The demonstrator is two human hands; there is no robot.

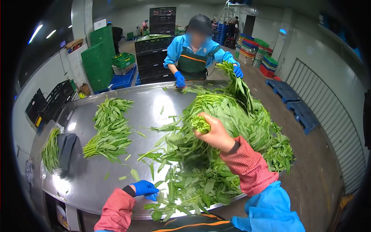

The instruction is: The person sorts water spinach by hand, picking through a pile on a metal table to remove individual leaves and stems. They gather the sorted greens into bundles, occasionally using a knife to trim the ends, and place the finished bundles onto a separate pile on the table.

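My bare right hand [216, 134] is wrapped round a bunch of water spinach [200, 123], its hollow cut stem ends facing me above the big heap. The large pile of water spinach [235, 112] spreads below and beyond that hand. My left hand [145, 188], in a blue glove, is low over the steel table [96, 179] beside loose leaves. Its fingers are curled together; whatever they may hold is hidden. Sorted bunches of water spinach [110, 129] lie at the table's left, and another bunch [51, 150] rests by a dark scale-like device [67, 151].
Across the table a co-worker [197, 50] in blue gloves lifts a leafy bunch [241, 87]. Black crates [154, 58] are stacked behind, with green crates [123, 60] to their left. Blue pallets [301, 114] lie on the floor at right, near a metal railing [328, 104].
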